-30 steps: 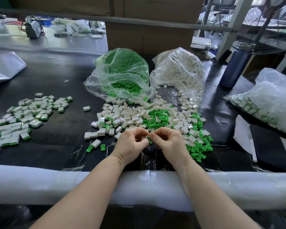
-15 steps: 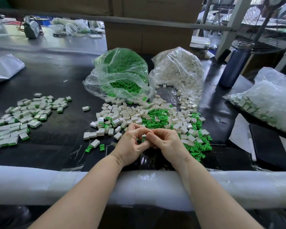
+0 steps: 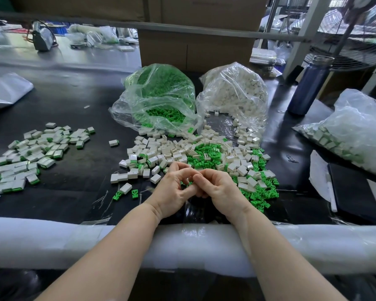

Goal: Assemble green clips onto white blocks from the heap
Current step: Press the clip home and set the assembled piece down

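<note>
A heap of loose white blocks point(image 3: 172, 152) and green clips point(image 3: 206, 152) lies on the black table just beyond my hands. My left hand point(image 3: 172, 191) and my right hand point(image 3: 220, 189) meet at the heap's near edge, fingers curled, fingertips pinched together. A bit of a green clip point(image 3: 188, 184) shows between them; the white block they hold is hidden by the fingers. Both forearms rest on the padded table edge point(image 3: 52, 242).
Open bags of green clips point(image 3: 161, 98) and white blocks point(image 3: 237, 94) lie behind the heap. Assembled pieces are spread out at left point(image 3: 30, 153) and bagged at right point(image 3: 352, 135). A blue bottle point(image 3: 308, 85), a black notebook point(image 3: 354, 192) and a cardboard box point(image 3: 195, 46) stand around.
My hands stayed at the same spot and closed tighter together; the fingers worked the small piece, which is now more hidden between them.
</note>
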Demonstrator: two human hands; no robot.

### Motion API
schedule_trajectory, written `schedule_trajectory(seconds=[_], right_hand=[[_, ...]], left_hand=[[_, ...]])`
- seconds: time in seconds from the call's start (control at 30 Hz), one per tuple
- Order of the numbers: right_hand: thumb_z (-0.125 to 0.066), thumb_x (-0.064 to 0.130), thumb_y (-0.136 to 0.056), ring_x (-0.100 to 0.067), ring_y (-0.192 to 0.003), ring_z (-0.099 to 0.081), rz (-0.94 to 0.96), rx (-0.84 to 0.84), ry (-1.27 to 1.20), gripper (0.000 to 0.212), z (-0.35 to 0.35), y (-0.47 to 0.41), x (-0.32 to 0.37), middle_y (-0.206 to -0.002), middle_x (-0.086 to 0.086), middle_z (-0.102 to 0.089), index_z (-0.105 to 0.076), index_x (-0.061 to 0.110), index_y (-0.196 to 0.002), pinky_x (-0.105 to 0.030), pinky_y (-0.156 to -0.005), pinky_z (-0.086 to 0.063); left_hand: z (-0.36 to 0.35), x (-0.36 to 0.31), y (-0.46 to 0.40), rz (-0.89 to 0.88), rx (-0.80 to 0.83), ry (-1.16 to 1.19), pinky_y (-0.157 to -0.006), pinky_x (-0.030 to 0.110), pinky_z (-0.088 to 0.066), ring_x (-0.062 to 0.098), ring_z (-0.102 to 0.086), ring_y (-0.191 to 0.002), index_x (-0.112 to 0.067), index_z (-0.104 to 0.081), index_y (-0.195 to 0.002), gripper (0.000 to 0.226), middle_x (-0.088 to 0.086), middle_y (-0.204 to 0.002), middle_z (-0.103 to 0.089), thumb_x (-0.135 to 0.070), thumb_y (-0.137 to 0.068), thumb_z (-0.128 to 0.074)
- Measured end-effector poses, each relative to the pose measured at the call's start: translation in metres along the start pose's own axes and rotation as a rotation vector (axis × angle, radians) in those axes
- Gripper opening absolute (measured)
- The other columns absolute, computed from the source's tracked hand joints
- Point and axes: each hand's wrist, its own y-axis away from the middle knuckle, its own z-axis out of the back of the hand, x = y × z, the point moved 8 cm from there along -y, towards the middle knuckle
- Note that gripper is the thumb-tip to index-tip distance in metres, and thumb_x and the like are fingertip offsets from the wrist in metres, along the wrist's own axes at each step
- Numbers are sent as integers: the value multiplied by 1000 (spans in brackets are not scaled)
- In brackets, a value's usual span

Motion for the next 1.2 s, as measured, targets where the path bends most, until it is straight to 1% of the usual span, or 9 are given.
schedule_trajectory(seconds=[0.07,0.17,0.37,0.47,0.63,0.77,0.83,1.07,1.2], right_hand=[[-56,11,-92,-3,-53,-48,6,-1,-10,14,0,0,0,-60,1,-54,-66,10,-84,-14,-54,-41],[-56,10,-91,-3,-52,-46,-1,-6,-9,16,1,0,-1,-58,2,-52,-66,8,-79,-14,-53,-40],[-56,9,-92,-6,-55,-44,-16,-20,33,24,4,-1,-5,-65,-11,-51,-64,-13,-86,-18,-55,-38],[-56,8,-91,-12,-58,-43,-23,-25,45,23,4,0,-5,-69,-15,-51,-64,-13,-88,-23,-57,-37],[-55,8,-92,-12,-58,-43,-32,-24,50,23,4,0,-5,-69,-16,-51,-64,-13,-87,-24,-57,-37],[-55,8,-92,-11,-57,-43,-38,-31,50,24,4,0,-7,-68,-15,-52,-64,-13,-85,-22,-56,-37],[-55,9,-92,-9,-56,-43,-39,-33,53,24,5,-1,-8,-67,-14,-51,-64,-13,-85,-21,-55,-37],[-56,10,-91,-13,-57,-43,-45,-51,55,23,5,-2,-11,-65,-14,-51,-66,-9,-80,-24,-55,-36],[-56,10,-91,-13,-58,-43,-46,-44,55,23,5,-2,-12,-67,-14,-52,-66,-8,-80,-25,-55,-37]], left_hand=[[-1,1,-1,0,3,-12,-81,5,-39,7,-45,-81,-22,-64,-87,18,0,-102,-41,-5,-82,-64],[-3,4,-2,1,16,-63,-81,13,-42,11,-46,-82,-21,-62,-85,17,-3,-100,-41,-4,-82,-63],[-7,7,-3,7,64,-99,-86,21,-43,18,-49,-90,-22,-60,-87,16,-9,-98,-40,-6,-82,-60],[-8,8,-3,3,79,-115,-88,27,-44,15,-48,-90,-25,-59,-86,18,-9,-97,-39,-8,-83,-59],[-9,9,-4,-2,92,-135,-90,35,-45,16,-48,-90,-25,-58,-85,17,-11,-96,-39,-8,-83,-58],[-10,7,-3,0,101,-136,-91,34,-44,14,-47,-90,-26,-57,-84,9,-12,-95,-38,-19,-79,-55],[-10,7,-3,8,99,-149,-90,33,-44,13,-47,-90,-25,-57,-84,13,-12,-95,-38,-27,-73,-51],[-11,8,-3,3,100,-154,-91,35,-43,13,-46,-92,-32,-53,-79,10,-11,-94,-38,-27,-72,-48],[-11,9,-3,8,102,-159,-90,37,-44,15,-47,-91,-26,-55,-83,12,-11,-94,-38,-27,-72,-48]])
